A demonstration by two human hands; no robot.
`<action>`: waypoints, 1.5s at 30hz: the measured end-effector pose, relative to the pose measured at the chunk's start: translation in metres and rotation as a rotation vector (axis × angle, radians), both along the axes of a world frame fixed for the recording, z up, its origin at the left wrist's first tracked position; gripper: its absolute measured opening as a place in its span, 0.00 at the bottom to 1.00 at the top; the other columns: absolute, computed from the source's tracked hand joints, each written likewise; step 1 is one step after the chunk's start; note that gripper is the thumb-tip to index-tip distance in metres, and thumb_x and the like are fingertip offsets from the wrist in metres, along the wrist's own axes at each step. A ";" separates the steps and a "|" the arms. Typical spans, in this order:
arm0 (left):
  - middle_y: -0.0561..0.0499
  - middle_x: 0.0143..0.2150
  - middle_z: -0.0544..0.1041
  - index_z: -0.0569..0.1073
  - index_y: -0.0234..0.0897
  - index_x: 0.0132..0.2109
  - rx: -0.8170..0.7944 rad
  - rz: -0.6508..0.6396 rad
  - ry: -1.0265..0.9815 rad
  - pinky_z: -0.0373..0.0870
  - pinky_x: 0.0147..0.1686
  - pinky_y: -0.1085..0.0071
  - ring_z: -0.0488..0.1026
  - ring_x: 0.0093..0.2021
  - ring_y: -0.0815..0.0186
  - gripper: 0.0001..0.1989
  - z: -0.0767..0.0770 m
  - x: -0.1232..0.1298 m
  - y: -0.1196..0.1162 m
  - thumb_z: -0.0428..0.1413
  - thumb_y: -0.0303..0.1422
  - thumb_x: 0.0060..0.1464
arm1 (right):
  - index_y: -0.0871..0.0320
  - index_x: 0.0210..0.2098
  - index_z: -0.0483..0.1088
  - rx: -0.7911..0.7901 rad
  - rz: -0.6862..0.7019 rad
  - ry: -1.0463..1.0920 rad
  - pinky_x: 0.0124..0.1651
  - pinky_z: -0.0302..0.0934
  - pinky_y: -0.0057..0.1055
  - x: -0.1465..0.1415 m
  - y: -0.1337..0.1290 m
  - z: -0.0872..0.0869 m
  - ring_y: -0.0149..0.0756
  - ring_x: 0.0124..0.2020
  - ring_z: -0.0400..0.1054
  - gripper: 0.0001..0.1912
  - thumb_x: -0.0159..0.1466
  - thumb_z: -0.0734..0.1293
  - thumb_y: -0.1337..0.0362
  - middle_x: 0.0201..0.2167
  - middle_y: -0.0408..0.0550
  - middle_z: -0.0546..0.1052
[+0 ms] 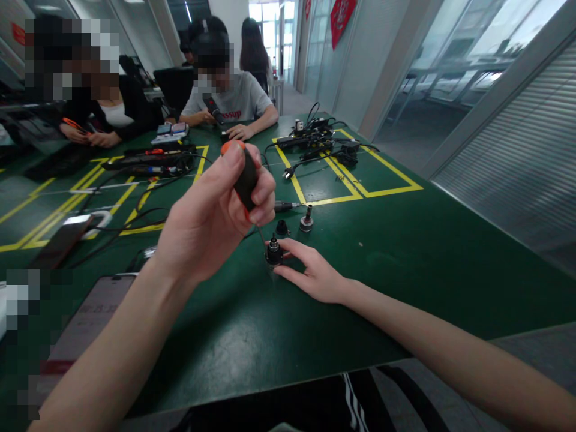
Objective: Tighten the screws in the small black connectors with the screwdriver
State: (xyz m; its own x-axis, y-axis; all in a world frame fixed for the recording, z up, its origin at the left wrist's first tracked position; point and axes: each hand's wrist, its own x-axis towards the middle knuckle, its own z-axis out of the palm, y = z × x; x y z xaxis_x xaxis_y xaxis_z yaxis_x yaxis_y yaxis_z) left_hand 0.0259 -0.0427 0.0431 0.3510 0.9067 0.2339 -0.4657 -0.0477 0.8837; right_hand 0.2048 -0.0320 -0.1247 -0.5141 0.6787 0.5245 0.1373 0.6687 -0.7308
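- Head view: left hand closed around the black-and-orange handle of a screwdriver; thumb on its orange end. Shaft slants down to the assembly's left side; tip contact cannot be told.
- Right hand: thumb and fingers narrowed on a small black-and-silver assembly, upright on the green table, back from the near edge.
- Just beyond, toward the far edge: black cap, metal part with upright shaft.
- Black cables near the far right corner.

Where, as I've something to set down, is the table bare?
Between the right hand and the right and near edges of the table. Crowded: around the small black part that hand holds, the near phone, and the far cables.
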 end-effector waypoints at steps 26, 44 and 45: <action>0.58 0.23 0.61 0.72 0.39 0.38 0.073 -0.037 0.063 0.56 0.23 0.74 0.55 0.22 0.73 0.12 -0.005 -0.002 0.001 0.61 0.42 0.63 | 0.60 0.61 0.70 0.025 -0.012 -0.013 0.52 0.79 0.41 0.001 0.000 0.002 0.43 0.49 0.80 0.19 0.72 0.69 0.63 0.53 0.58 0.81; 0.57 0.24 0.65 0.70 0.38 0.34 0.061 -0.048 0.055 0.60 0.23 0.75 0.60 0.22 0.73 0.17 -0.006 0.002 0.000 0.62 0.45 0.62 | 0.57 0.61 0.70 0.014 -0.012 0.015 0.52 0.79 0.42 -0.001 0.000 0.002 0.44 0.50 0.79 0.19 0.72 0.69 0.62 0.52 0.56 0.81; 0.58 0.23 0.63 0.69 0.38 0.34 0.074 -0.064 0.051 0.58 0.22 0.75 0.58 0.21 0.74 0.17 -0.008 0.003 0.000 0.63 0.45 0.62 | 0.57 0.61 0.70 0.020 -0.010 0.012 0.51 0.79 0.42 -0.001 0.000 0.002 0.44 0.50 0.79 0.19 0.72 0.69 0.62 0.51 0.56 0.81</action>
